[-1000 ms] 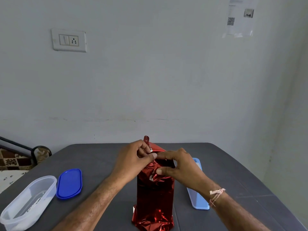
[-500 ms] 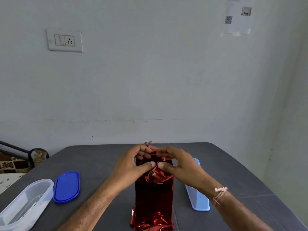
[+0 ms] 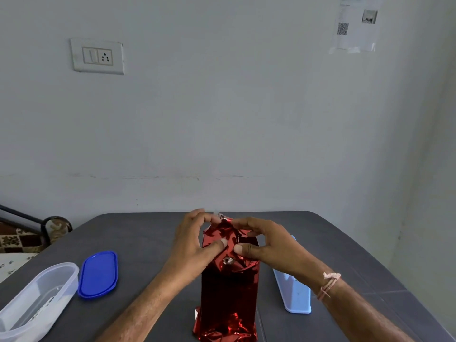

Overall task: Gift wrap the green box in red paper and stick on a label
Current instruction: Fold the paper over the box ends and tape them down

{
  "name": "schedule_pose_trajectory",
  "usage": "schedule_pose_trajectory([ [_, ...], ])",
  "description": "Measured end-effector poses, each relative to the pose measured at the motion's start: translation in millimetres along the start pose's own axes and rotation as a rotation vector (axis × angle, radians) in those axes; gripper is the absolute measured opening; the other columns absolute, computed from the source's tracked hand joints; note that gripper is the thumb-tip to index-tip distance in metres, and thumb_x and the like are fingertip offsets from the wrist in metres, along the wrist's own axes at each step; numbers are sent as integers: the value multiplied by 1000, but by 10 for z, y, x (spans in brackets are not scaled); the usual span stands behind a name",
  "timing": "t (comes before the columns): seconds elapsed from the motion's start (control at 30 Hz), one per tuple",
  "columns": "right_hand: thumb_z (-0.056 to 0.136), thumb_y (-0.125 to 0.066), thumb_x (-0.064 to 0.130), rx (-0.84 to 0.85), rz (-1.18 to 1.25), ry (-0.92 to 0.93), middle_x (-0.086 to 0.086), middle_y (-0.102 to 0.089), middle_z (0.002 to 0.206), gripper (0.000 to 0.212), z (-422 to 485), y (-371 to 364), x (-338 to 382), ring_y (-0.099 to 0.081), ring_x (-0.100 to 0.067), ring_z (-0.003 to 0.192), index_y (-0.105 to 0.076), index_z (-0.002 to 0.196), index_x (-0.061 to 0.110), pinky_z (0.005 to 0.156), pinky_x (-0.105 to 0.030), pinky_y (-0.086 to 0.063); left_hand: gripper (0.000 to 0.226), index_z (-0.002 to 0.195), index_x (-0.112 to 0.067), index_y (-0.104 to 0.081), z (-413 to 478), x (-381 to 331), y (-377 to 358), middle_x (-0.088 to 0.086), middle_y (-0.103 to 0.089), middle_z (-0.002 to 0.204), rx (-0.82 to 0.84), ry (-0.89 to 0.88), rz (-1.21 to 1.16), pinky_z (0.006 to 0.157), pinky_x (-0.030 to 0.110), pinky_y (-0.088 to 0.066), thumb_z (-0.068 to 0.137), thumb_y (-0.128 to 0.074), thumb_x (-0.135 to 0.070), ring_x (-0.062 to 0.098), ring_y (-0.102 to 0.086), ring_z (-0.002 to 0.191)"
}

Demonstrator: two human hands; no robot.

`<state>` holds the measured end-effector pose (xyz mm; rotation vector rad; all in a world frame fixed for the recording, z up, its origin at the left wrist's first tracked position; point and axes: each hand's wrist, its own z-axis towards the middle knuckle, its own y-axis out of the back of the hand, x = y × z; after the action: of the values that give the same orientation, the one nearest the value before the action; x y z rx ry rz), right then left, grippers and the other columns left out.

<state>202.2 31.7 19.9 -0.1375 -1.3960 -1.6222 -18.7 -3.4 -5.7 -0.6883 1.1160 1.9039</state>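
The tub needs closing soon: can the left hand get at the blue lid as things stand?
Probably yes: the left hand pinches the red paper, but only bare table lies between it and the blue lid.

Your red paper (image 3: 228,292) is a glossy metallic red with white glints and a silver fleck near its top. The table (image 3: 138,238) is matt dark grey. At eight o'clock from the paper the lid (image 3: 98,274) is deep blue and the tub (image 3: 37,299) beyond it is milky clear. The tray (image 3: 296,294) at three o'clock is pale blue, and the thread band (image 3: 329,283) at four o'clock is pink. The cloth (image 3: 17,240) at nine o'clock shows brown and cream checks. On the pale grey wall (image 3: 222,119), the switch plate (image 3: 97,56) at eleven o'clock is off-white. The sheet (image 3: 355,25) at one o'clock is white with a black QR code.
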Motion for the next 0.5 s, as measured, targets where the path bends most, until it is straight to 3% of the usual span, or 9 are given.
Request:
schedule_pose_trajectory([
  [0.07,87,-80,42,11,-1,-5,25,-67,125,54,7,7,9,-58,3,118,-61,137,41,101,-25,-47,40,114,-45,-59,-3,-6,4,-17,-35,150,37,79,-72,117,35,-30,84,-82,-31,6,-30,144],
  [0.1,87,-80,42,17,-2,-7,25,-68,125,53,14,3,12,-59,2,118,-61,137,40,100,-24,-47,39,113,-46,-60,-12,-19,13,-12,-40,149,69,126,-151,113,37,-40,83,-82,-33,11,-39,142],
  [0.17,87,-79,43,27,-10,-11,24,-69,122,50,27,0,22,-61,2,116,-63,135,40,99,-24,-49,36,113,-41,-61,-33,-27,24,3,-56,139,128,206,-331,89,30,-59,85,-81,-31,21,-65,120],
  [0.23,88,-78,45,33,-26,-14,22,-70,120,45,40,-6,36,-62,1,115,-66,131,40,95,-18,-47,33,113,-34,-62,-55,-37,28,5,-62,132,146,261,-436,77,25,-59,88,-80,-24,21,-75,101],
  [0.33,90,-75,48,13,-44,-18,20,-72,118,36,57,-19,71,-63,3,112,-72,124,38,90,-12,-44,32,112,-33,-65,-58,-47,19,-4,-60,134,139,274,-473,83,26,-57,86,-81,-24,19,-73,105],
  [0.4,89,-73,52,0,-53,-17,21,-73,116,36,65,-47,70,-64,3,111,-72,123,40,96,-20,-49,29,111,-33,-68,-63,-70,23,-6,-66,127,152,282,-487,84,24,-56,87,-79,-23,16,-73,104],
  [0.5,86,-75,54,14,-55,-13,21,-73,118,43,65,-65,62,-65,3,111,-70,126,39,100,-27,-52,26,111,-34,-72,-48,-75,30,-1,-75,115,176,304,-487,93,34,-56,89,-77,-21,20,-73,106],
])
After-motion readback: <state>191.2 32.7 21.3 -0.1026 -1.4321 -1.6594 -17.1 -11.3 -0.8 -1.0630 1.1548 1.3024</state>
